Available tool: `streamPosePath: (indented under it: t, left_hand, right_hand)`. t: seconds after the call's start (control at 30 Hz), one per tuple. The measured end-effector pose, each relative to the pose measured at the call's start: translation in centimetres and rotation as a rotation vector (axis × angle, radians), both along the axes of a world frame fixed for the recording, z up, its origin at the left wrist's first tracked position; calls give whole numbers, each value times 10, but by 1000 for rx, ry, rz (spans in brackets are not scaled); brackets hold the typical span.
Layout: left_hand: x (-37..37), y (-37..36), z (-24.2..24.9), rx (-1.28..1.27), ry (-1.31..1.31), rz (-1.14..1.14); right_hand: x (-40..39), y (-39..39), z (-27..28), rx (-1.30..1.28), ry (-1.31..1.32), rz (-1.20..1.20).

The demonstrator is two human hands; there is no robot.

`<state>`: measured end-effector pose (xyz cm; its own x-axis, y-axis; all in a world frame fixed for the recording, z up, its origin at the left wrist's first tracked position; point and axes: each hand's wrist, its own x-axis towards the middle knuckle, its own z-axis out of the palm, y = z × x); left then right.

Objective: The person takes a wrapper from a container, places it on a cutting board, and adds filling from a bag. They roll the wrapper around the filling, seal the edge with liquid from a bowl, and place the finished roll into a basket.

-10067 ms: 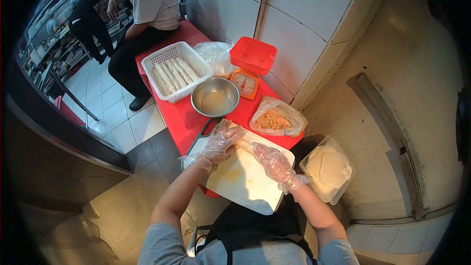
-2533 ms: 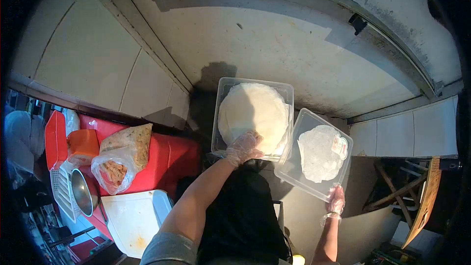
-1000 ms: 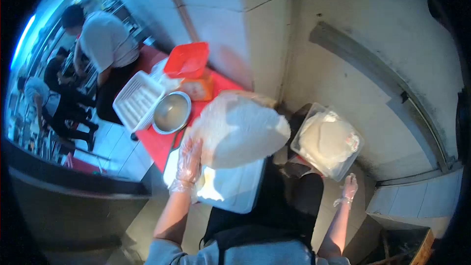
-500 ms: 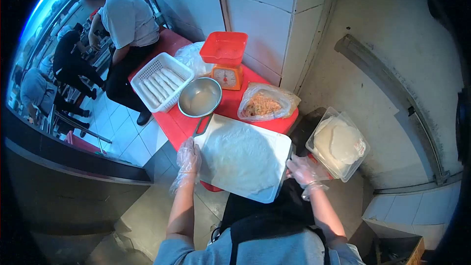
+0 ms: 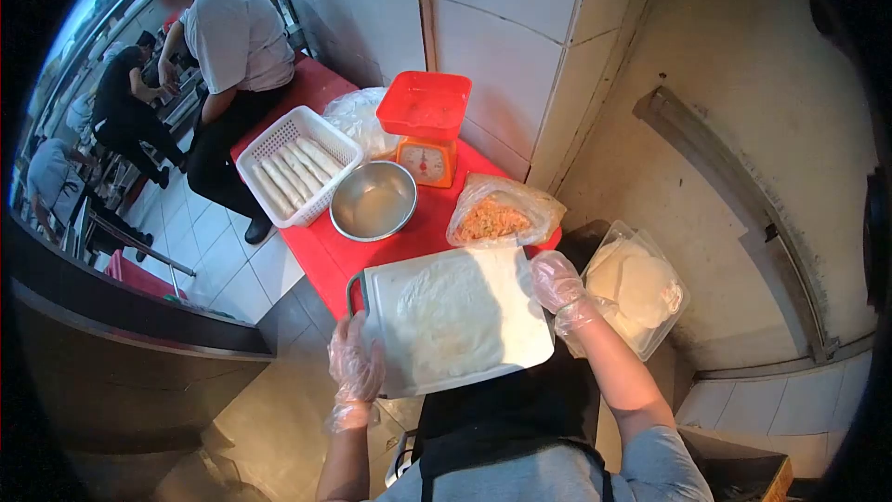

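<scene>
Rested the left hand (image 5: 356,364) at the left edge of the cutting board (image 5: 530,339), fingers loosely extended, and the right hand (image 5: 557,284) at its upper right corner; could not tell gripping from touching in either. Had the thin sheet (image 5: 446,321) flat across the board's middle. Seemed at the laying-out step, calling for a steady board and light smoothing. Versus half a second earlier, had turned the board and shifted the right hand higher.
</scene>
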<state>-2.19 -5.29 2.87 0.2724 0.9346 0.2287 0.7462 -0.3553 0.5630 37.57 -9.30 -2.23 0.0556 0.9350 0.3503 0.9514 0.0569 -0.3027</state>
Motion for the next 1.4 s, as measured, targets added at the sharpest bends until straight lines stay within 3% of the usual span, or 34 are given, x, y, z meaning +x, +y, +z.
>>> streamPosePath:
  t: [0.03,0.1,0.13,0.17,0.23,0.27,0.3,0.4,0.5,0.57,0.63,0.67,0.77,0.83,0.87,0.97,1.07,1.17,1.23,1.4]
  left_hand:
    - [17,10,5,63,-10,-35]
    - [64,28,31,131,-94,-187]
    - [96,40,45,143,-169,-302]
    - [120,56,49,106,-243,-357]
    - [182,97,27,120,-113,-425]
    - [206,107,17,158,-187,-410]
    - [232,128,-1,112,-242,-387]
    - [270,184,-64,-355,-641,-348]
    - [272,189,-54,-322,-468,-366]
    - [272,193,-67,-155,-372,-386]
    - [275,193,-72,-357,-559,-375]
    - [276,195,-73,-459,-647,-366]
    - [265,194,-41,-275,-293,-390]
    - [270,211,-77,-77,-197,-439]
    - [270,219,-90,23,-146,-464]
    - [263,219,-62,23,29,-614]
    - [265,232,-94,5,-10,-483]
    - [271,232,-118,-4,-217,-365]
    - [270,225,-111,-64,-290,-315]
    - [261,218,-86,2,-291,-426]
  right_hand:
    - [1,9,11,-11,-5,34]
    - [-24,27,79,-54,241,7]
    - [-16,46,56,28,252,117]
    - [-21,61,49,-16,198,100]
    - [-24,75,48,-98,85,66]
    - [-17,87,20,-69,115,-12]
    - [-14,90,13,-59,77,-36]
    - [-8,102,-5,-45,26,-114]
    - [-6,114,-16,230,-14,-31]
    - [-15,116,17,-82,55,-69]
    - [-18,121,43,-486,178,-177]
    - [-16,125,43,-461,224,-151]
    - [-2,137,25,-349,346,-80]
    - [8,146,-5,-220,405,-44]
    - [9,145,2,-235,411,28]
    - [6,138,26,-249,390,172]
    - [-5,133,20,-159,301,167]
    - [-18,130,12,-85,245,109]
    - [-31,127,30,-123,200,50]
    - [-37,136,-15,-138,-15,-40]
